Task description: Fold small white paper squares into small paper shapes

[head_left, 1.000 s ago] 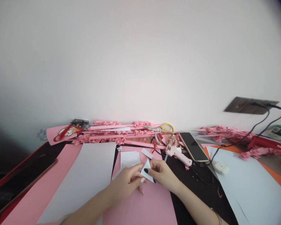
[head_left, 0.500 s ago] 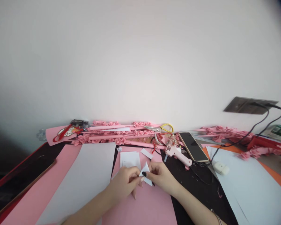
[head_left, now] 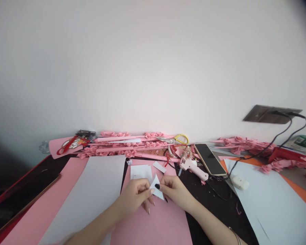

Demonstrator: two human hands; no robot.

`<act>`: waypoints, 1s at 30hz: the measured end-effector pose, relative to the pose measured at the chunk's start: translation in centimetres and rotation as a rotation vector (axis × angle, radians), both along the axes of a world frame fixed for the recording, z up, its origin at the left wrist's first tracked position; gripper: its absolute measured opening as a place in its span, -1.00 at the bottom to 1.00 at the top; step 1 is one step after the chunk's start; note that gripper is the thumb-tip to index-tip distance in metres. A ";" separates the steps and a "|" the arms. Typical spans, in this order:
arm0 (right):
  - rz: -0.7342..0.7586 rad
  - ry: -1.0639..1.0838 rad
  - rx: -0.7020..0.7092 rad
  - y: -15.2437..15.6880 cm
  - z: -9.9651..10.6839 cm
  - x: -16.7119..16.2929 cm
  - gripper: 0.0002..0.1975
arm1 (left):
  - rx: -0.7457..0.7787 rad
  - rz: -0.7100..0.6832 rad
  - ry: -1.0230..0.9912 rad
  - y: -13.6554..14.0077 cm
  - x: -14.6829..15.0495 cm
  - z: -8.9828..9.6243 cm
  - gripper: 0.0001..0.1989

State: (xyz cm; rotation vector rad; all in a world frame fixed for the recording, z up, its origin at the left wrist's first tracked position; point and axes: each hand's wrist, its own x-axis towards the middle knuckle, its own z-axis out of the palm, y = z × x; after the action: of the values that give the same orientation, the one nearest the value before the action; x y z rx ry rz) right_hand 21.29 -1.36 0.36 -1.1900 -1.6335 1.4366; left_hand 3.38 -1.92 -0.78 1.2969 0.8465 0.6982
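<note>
Between my hands is a small white piece of paper (head_left: 157,193), folded to a pointed, roughly triangular shape. My left hand (head_left: 136,194) pinches its left corner with thumb and finger, the other fingers hanging below. On the right side, my right hand (head_left: 175,190) grips it, the dark-nailed thumb lying on its face. Both hands are above a pink paper sheet (head_left: 153,224). Just beyond them lie several white paper squares (head_left: 140,171) and a small white strip (head_left: 159,166).
A pink glue gun (head_left: 195,168) and a phone (head_left: 210,160) lie to the right. Yellow-handled scissors (head_left: 177,139) rest on pink paper flower stems (head_left: 132,148) along the wall. White sheets lie left (head_left: 91,190) and right (head_left: 272,194). Black cables run from a wall socket (head_left: 267,114).
The white paper has turned slightly and shows more of its face. My left fingers have shifted a little left and spread somewhat; my right hand keeps its grip.
</note>
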 end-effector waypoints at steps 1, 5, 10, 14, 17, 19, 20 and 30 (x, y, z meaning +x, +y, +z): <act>0.018 -0.005 0.003 0.0 0.1 0.0 -0.61 | -0.009 0.005 -0.015 0.0 0.0 0.0 -0.75; 0.044 -0.079 0.046 -0.1 0.1 0.1 -0.59 | -0.052 0.024 -0.052 0.2 0.0 0.3 -0.73; 0.095 -0.115 0.096 -0.2 0.1 0.1 -0.58 | -0.079 0.042 -0.085 0.4 -0.1 0.5 -0.73; 0.134 -0.056 0.049 -0.3 0.3 0.0 -0.60 | -0.073 0.071 -0.094 0.5 -0.2 0.4 -0.73; 0.125 -0.097 0.057 -0.3 0.1 0.0 -0.57 | -0.054 0.078 -0.096 0.6 -0.2 0.4 -0.73; 0.115 -0.132 0.080 -0.3 -0.2 0.2 -0.54 | -0.046 0.085 -0.091 0.6 -0.2 0.5 -0.72; 0.116 -0.139 0.089 -0.3 -0.3 0.3 -0.52 | -0.043 0.087 -0.088 0.6 -0.3 0.5 -0.72; 0.158 0.160 -0.034 0.0 -0.4 0.2 -0.64 | -0.099 -0.111 -0.112 0.5 -0.3 0.5 -0.74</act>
State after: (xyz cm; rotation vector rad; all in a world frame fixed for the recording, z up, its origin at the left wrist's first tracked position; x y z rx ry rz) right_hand 21.54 -1.32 -0.01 -0.9548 -1.6276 1.6198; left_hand 3.04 -1.46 -0.27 1.1953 0.7042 0.6275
